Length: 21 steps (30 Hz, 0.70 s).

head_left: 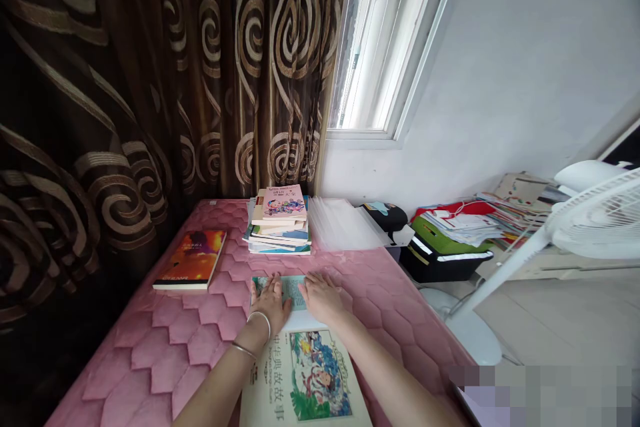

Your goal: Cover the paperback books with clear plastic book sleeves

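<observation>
Both hands lay flat and open on a small teal book [293, 290]: left hand [270, 301] on its left half, right hand [321, 297] on its right, fingers spread, gripping nothing. The book sat on the pink bed [165, 340], partly hidden under the fingers. Just behind the wrists lay a large picture book [305, 380], its top edge touching or overlapping the teal one; I couldn't tell which.

Risk as I read it: a forward push from flat palms could slide the teal book on the quilted cover toward the stack [279, 220] ahead of the fingertips, or drag the picture book askew. An orange book [191, 259] lay well left of the left fingers.

Containers: a black-and-green case [440, 257], far right of the right fingers, stood beside the bed carrying loose papers [467, 223] on top; its inside was not visible.
</observation>
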Tool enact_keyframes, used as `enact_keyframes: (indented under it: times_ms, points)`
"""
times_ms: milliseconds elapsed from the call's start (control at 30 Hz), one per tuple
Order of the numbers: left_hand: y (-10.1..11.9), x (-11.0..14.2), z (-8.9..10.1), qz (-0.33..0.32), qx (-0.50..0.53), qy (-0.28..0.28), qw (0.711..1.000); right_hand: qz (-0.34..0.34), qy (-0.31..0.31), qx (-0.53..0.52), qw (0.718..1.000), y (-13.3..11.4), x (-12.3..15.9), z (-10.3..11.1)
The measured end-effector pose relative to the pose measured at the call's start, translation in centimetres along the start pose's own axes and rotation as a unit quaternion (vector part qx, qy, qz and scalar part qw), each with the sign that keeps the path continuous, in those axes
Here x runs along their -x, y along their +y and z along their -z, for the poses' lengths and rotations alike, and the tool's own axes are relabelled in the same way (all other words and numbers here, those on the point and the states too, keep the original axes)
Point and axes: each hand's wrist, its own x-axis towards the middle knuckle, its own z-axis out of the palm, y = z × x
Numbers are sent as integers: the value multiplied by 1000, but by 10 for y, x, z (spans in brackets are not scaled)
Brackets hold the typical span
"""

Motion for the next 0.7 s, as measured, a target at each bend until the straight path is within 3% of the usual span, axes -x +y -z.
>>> enact_keyframes:
  times_ms: [133,233,367,533,700]
  points:
    - [3,-1,-2,-6,-7,-16,1000,61,-34,-72,995,-35,-9,-12]
    - [4,0,1,-14,-7,-19,1000,68,-37,-78,994,-41,-11,-21]
    - [-7,4,8,4,4,2,1000,4,-33,-29,999,-22,-5,-15]
    - [-41,12,14,68,-10,8,998,-80,-39,15,996,7,8,-1]
    - [-51,13,19,71,-58,22,996,-85,-30,24,996,14,10,0]
